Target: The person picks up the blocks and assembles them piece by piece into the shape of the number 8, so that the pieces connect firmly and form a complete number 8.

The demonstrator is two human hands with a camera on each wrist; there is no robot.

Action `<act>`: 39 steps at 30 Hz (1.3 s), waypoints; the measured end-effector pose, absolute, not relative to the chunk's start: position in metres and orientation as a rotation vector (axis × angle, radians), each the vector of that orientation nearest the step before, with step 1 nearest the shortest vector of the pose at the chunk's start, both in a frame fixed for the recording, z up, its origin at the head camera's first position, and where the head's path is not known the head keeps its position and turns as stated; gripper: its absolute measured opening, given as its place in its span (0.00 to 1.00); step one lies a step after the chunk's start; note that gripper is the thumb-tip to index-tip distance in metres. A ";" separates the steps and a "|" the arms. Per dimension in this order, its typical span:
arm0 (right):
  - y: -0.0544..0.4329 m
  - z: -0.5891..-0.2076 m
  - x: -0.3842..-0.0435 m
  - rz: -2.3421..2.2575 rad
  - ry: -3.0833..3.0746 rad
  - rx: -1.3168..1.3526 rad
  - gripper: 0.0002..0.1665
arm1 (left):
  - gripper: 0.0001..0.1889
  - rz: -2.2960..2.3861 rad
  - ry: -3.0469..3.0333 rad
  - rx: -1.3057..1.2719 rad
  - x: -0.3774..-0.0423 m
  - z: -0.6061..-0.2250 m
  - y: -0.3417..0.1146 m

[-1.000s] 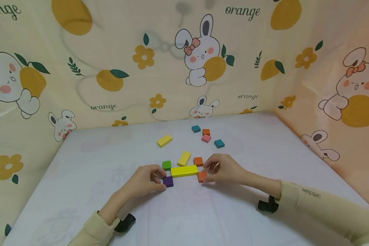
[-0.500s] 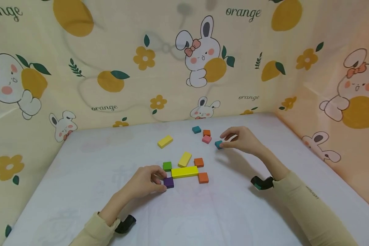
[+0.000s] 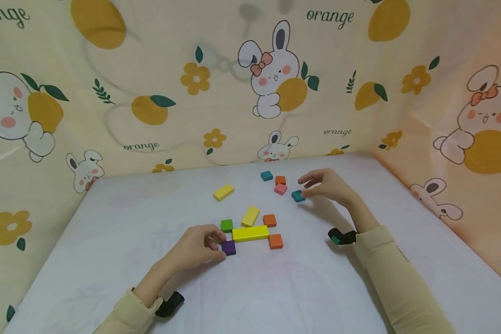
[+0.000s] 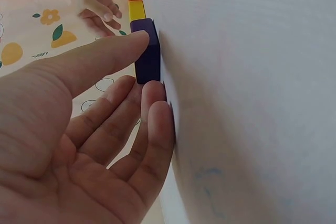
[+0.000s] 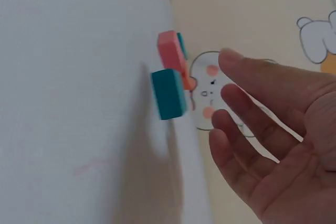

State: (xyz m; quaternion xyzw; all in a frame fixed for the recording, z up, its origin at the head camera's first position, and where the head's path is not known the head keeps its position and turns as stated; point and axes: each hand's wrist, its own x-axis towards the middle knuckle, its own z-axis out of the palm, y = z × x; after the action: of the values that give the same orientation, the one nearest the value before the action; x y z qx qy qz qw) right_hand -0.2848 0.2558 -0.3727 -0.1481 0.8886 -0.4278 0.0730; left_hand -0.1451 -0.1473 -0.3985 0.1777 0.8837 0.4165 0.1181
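My left hand [image 3: 199, 246] holds a small purple block [image 3: 228, 247] by its left end, thumb on the near side. The left wrist view shows the thumb on that purple block [image 4: 148, 59], other fingers bent below. To the block's right lies a long yellow block [image 3: 250, 233], with a green block [image 3: 227, 226] at its far left corner and orange blocks [image 3: 276, 241] at its right end. My right hand [image 3: 327, 188] hovers beside a teal block [image 3: 298, 196]. In the right wrist view its relaxed fingers stand apart from the teal block [image 5: 169, 94], nothing between them.
A pink block [image 3: 280, 189], an orange block [image 3: 280, 180] and another teal block [image 3: 266, 176] lie farther back. Two smaller yellow blocks [image 3: 223, 192] rest behind the long one. Printed cloth walls [image 3: 217, 106] rise at the white table's back and sides.
My right hand has left the near orange block and moved back and right to the teal block, then drawn slightly off it. My left hand has stayed at the purple block.
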 end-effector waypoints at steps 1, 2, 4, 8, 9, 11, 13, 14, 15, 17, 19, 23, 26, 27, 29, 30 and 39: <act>0.255 -0.374 -0.286 -1.288 2.667 -0.427 0.26 | 0.17 1.219 2.582 0.521 -0.146 -0.399 -0.147; 0.256 -0.376 -0.288 -1.294 2.662 -0.416 0.26 | 0.17 1.221 2.579 0.525 -0.146 -0.399 -0.147; 0.256 -0.378 -0.289 -1.300 2.653 -0.401 0.26 | 0.17 1.225 2.570 0.522 -0.146 -0.399 -0.146; 0.257 -0.379 -0.290 -1.297 2.629 -0.391 0.26 | 0.17 1.224 2.565 0.518 -0.147 -0.399 -0.146; 0.257 -0.380 -0.289 -1.290 2.626 -0.386 0.26 | 0.17 1.225 2.567 0.514 -0.146 -0.399 -0.146; 0.256 -0.381 -0.290 -1.283 2.617 -0.369 0.26 | 0.17 1.224 2.572 0.517 -0.146 -0.399 -0.147; 0.256 -0.382 -0.291 -1.276 2.616 -0.360 0.26 | 0.17 1.227 2.573 0.519 -0.146 -0.399 -0.147; 0.256 -0.382 -0.291 -1.277 2.612 -0.353 0.26 | 0.17 1.226 2.574 0.522 -0.145 -0.399 -0.147; 0.256 -0.383 -0.292 -1.278 2.608 -0.346 0.25 | 0.17 1.227 2.575 0.525 -0.146 -0.399 -0.148; 0.256 -0.383 -0.292 -1.274 2.603 -0.344 0.25 | 0.17 1.229 2.574 0.530 -0.146 -0.399 -0.148; 0.255 -0.384 -0.292 -1.272 2.598 -0.331 0.25 | 0.17 1.229 2.571 0.529 -0.146 -0.399 -0.148; 0.254 -0.385 -0.292 -1.236 2.589 -0.331 0.26 | 0.17 1.226 2.564 0.520 -0.147 -0.399 -0.148; 0.251 -0.385 -0.291 -1.205 2.597 -0.326 0.25 | 0.17 1.224 2.566 0.518 -0.147 -0.399 -0.148; 0.250 -0.385 -0.291 -1.196 2.604 -0.323 0.25 | 0.17 1.222 2.568 0.520 -0.147 -0.399 -0.148; 0.248 -0.384 -0.291 -1.181 2.613 -0.320 0.25 | 0.17 1.223 2.572 0.524 -0.148 -0.399 -0.148; 0.247 -0.384 -0.291 -1.176 2.615 -0.319 0.25 | 0.17 1.223 2.574 0.526 -0.148 -0.399 -0.148; 0.243 -0.388 -0.291 -1.183 2.633 -0.291 0.23 | 0.17 1.230 2.577 0.522 -0.146 -0.399 -0.148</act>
State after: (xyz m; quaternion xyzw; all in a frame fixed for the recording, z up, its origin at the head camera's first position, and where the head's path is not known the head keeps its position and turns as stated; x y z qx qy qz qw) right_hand -0.2907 0.2434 -0.3876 -0.0996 0.9010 -0.4048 0.1198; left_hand -0.1463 -0.1477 -0.3993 0.1784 0.8814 0.4207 0.1193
